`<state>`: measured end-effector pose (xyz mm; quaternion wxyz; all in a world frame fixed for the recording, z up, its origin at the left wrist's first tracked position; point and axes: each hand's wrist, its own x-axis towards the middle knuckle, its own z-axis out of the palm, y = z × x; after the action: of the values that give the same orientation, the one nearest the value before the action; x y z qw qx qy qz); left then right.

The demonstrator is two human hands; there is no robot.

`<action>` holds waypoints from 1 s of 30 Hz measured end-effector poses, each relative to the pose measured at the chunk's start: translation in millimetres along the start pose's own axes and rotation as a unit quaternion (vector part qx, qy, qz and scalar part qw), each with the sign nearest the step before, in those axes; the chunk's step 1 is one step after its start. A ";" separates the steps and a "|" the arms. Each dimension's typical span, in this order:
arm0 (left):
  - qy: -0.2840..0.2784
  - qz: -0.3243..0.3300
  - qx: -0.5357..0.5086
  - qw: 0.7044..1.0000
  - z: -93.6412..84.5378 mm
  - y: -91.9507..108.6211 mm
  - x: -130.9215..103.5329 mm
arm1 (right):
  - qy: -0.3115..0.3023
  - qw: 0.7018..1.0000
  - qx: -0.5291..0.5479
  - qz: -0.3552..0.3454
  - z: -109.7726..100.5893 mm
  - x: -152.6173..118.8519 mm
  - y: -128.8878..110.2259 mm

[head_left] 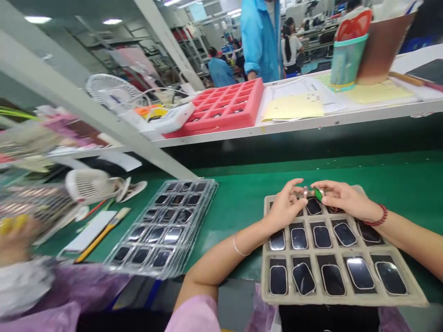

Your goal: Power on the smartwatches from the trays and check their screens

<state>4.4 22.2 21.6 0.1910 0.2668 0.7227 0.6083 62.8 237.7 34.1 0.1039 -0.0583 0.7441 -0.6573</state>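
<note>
Over the far row of a beige tray, my two hands are raised close together. My left hand pinches a small silver-edged piece, seen edge-on, between thumb and fingers. In my right hand is a small piece with a green face and silver rim, gripped by thumb and forefinger. A narrow gap separates the two pieces; whether something thin joins them I cannot tell. Rounded dark smartwatch screens with silver rims sit in the tray's compartments, some tilted. My forearms partly hide its far compartments.
Left of centre stands a stack of clear plastic trays with more dark screens. A yellow-handled brush and a white fan lie beyond it. A co-worker's hand is blurred at far left. The shelf holds a red foam tray and a cup.
</note>
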 end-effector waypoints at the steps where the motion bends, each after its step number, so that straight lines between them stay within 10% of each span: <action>1: 0.000 0.003 0.005 1.000 -0.6 -0.9 0.2 | 0.001 1.000 -0.009 0.002 0.0 -0.2 0.1; 15: -0.017 0.028 0.027 0.999 -2.6 0.6 -0.8 | 0.029 0.993 -0.107 -0.034 6.8 -2.4 0.2; 30: 0.016 -0.024 -0.090 0.996 -1.8 -4.0 7.4 | 0.059 0.997 0.038 0.034 4.2 0.6 -5.2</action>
<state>-3.1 24.9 18.3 0.2170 0.2215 0.6744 0.6701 62.9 232.8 38.7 0.0847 0.0100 0.7253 -0.6832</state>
